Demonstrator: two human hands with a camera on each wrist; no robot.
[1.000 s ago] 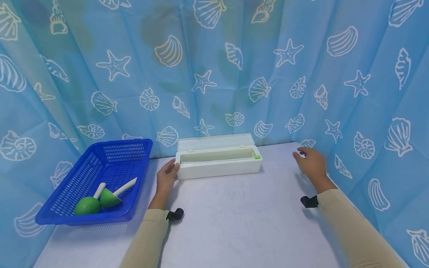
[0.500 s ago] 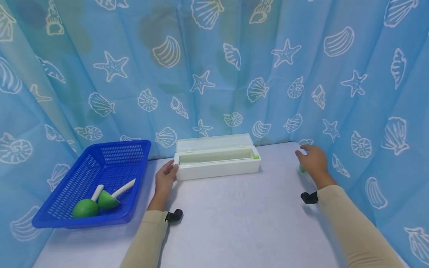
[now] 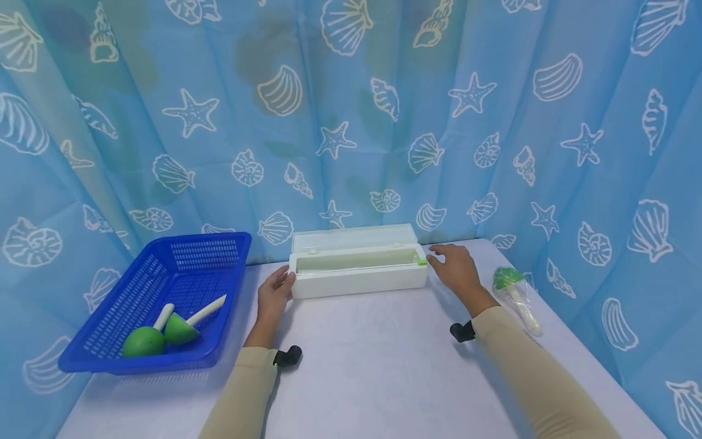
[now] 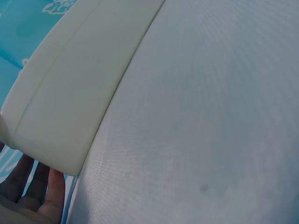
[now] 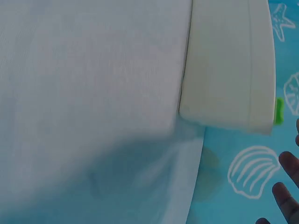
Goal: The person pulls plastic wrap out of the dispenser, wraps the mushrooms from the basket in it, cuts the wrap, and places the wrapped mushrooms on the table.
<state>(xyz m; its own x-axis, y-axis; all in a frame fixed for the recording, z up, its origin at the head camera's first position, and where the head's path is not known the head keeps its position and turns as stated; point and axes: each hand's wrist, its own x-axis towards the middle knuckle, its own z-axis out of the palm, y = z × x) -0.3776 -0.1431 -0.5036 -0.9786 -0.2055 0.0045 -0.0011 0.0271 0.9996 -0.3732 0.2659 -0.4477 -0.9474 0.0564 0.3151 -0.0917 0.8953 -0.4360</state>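
A long white cling film dispenser [image 3: 359,281] stands at the back of the table, its clear lid [image 3: 353,238] raised and a green slider [image 3: 421,262] at its right end. My left hand [image 3: 274,294] holds its left end; in the left wrist view the fingers [image 4: 55,189] curl round that end. Close to the dispenser's right end is my right hand [image 3: 457,271], holding nothing; in the right wrist view its spread fingers [image 5: 290,165] are apart from it. Right of this hand lies a green-domed, white-handled, mushroom-shaped thing [image 3: 507,278], with clear film round it.
On the left a blue plastic basket [image 3: 233,292] holds two more green-domed things [image 3: 144,341] with white handles. A blue seashell-print curtain [image 3: 351,122] hangs behind the table and along its sides. White cloth [image 3: 373,366] covers the table.
My right hand has moved left from the table's right side to the dispenser's right end, revealing the film-covered green-domed thing. The left hand stays on the dispenser.
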